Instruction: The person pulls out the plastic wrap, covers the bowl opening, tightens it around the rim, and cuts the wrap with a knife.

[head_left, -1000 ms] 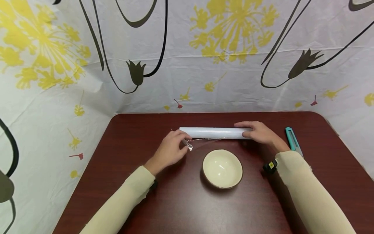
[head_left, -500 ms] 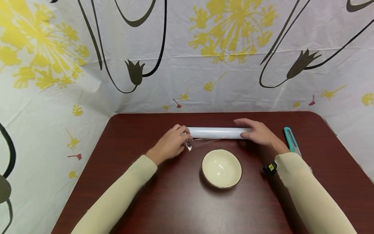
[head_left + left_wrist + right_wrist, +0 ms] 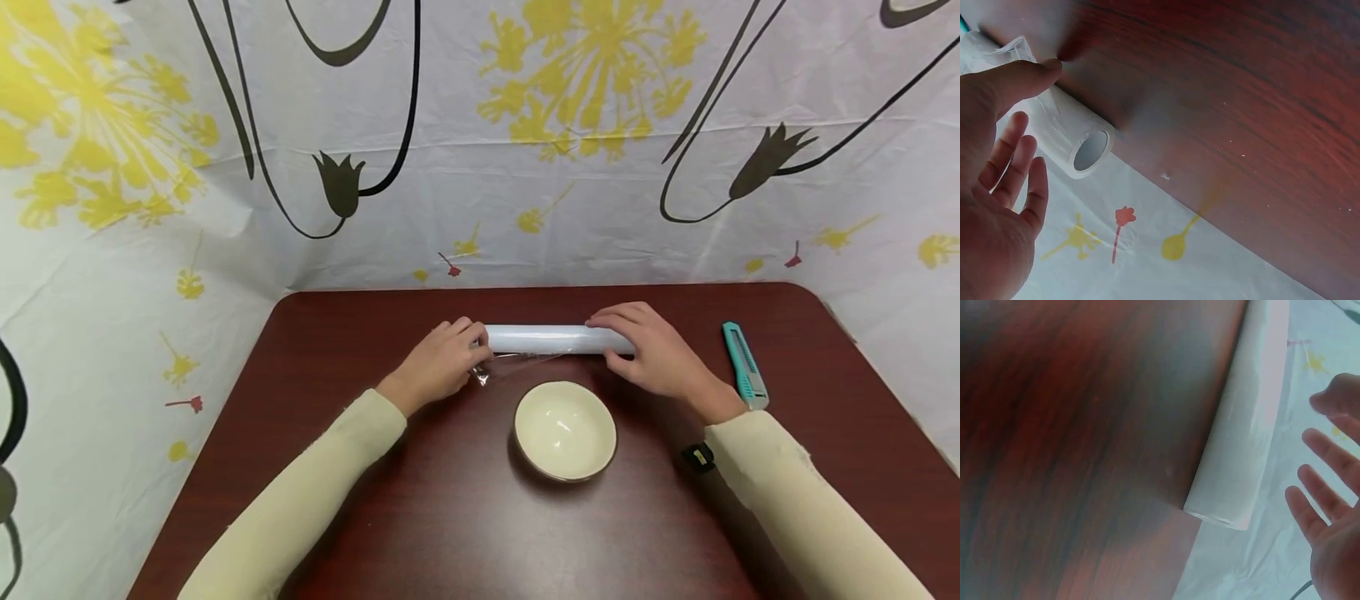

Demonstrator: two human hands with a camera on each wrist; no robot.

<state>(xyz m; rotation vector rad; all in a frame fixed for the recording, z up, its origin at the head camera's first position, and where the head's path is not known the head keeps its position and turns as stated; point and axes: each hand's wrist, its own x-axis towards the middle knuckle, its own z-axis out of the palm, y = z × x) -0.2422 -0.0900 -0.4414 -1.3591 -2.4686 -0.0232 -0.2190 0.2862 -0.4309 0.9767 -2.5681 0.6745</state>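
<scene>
A white roll of plastic wrap (image 3: 540, 338) lies lengthwise across the far part of the table. My left hand (image 3: 442, 362) holds its left end, fingers bent over it. In the left wrist view the thumb lies by a crinkled loose edge of film (image 3: 1019, 47), and the roll's hollow core shows. Around the right end, my right hand (image 3: 656, 354) is spread with relaxed fingers. The right wrist view shows that hand (image 3: 1335, 481) beside the roll, with nothing gripped. Clear film reaches a little way in front of the roll.
A cream bowl (image 3: 566, 430) with a dark rim stands in front of the roll. To the right lies a teal box cutter (image 3: 744, 364). A patterned white sheet (image 3: 525, 208) hangs behind the dark red table (image 3: 570, 542).
My left hand has shifted from the loose film up onto the roll's left end. My right hand has slid slightly left and spread its fingers. Bowl and roll lie about where they were.
</scene>
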